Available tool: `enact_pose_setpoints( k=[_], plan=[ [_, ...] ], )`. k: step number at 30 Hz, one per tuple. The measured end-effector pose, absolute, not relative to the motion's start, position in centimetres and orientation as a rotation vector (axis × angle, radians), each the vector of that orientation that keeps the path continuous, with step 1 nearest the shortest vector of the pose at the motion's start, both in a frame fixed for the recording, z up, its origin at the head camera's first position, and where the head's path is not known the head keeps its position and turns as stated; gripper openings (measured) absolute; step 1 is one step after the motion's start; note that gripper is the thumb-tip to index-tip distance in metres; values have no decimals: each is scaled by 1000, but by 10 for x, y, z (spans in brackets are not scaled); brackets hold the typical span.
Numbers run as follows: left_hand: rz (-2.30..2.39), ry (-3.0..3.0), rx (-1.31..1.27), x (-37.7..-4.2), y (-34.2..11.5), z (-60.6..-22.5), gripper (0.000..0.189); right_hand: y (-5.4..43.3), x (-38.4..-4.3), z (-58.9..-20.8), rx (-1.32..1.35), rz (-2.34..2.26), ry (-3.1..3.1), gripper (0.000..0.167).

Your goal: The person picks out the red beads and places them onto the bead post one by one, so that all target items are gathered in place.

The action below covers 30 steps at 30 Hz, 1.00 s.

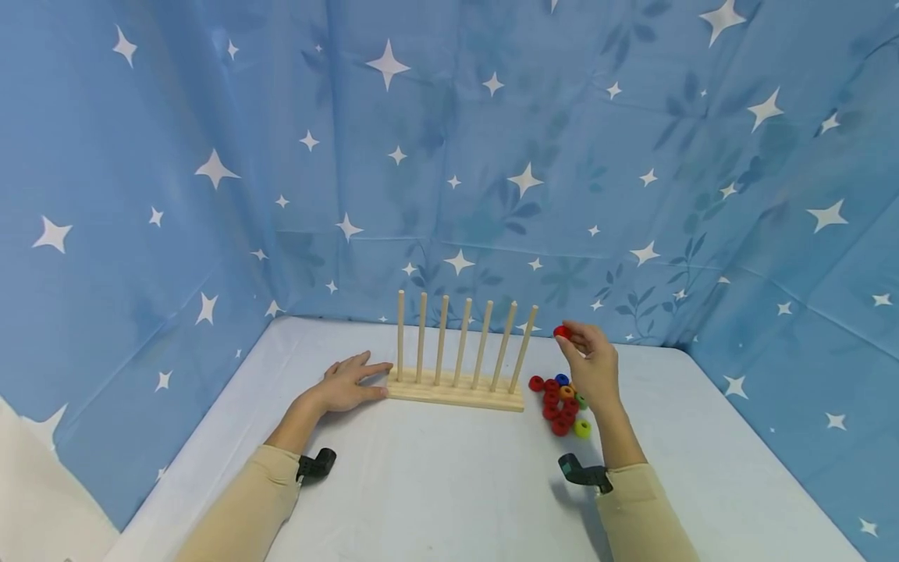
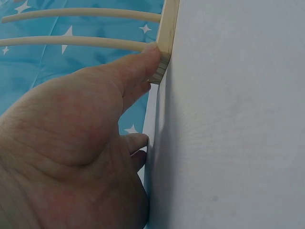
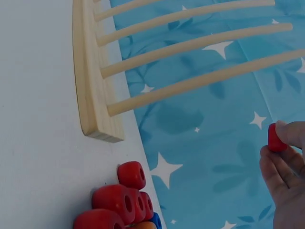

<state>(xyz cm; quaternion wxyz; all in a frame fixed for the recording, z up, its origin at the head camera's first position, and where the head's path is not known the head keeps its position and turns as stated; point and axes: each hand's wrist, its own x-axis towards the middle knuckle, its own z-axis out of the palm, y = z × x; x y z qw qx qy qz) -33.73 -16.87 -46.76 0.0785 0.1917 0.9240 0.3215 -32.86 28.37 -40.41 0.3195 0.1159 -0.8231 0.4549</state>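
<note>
A wooden peg rack (image 1: 455, 394), a long flat base with several upright pegs, stands mid-table. At its left end is my left hand (image 1: 347, 384), thumb and index finger gripping the base's end and the other fingers spread over the table. In the left wrist view the thumb (image 2: 138, 59) lies against the base's corner. My right hand (image 1: 595, 363) is raised right of the last peg, pinching a red bead (image 1: 562, 332) between thumb and fingertips. That bead (image 3: 275, 138) shows edge-on in the right wrist view, apart from every peg.
Right of the rack lies a cluster of loose beads: several red ones (image 1: 551, 411), a blue (image 1: 562, 379), an orange (image 1: 566, 393), and a yellow-green one (image 1: 582, 428). White cloth covers the table (image 1: 435, 484). A blue star-patterned curtain (image 1: 449, 218) hangs behind and at both sides.
</note>
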Motion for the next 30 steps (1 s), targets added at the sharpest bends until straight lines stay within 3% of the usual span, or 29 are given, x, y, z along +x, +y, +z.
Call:
enact_pose_setpoints(
  k=[23, 30],
  plan=[
    [939, 2782, 586, -338, -168, -469, 65, 248, -318, -362, 252, 1457, -1938, 32],
    [939, 2772, 573, -339, -168, -469, 66, 242, -330, -365, 243, 1589, -1867, 36]
  ],
)
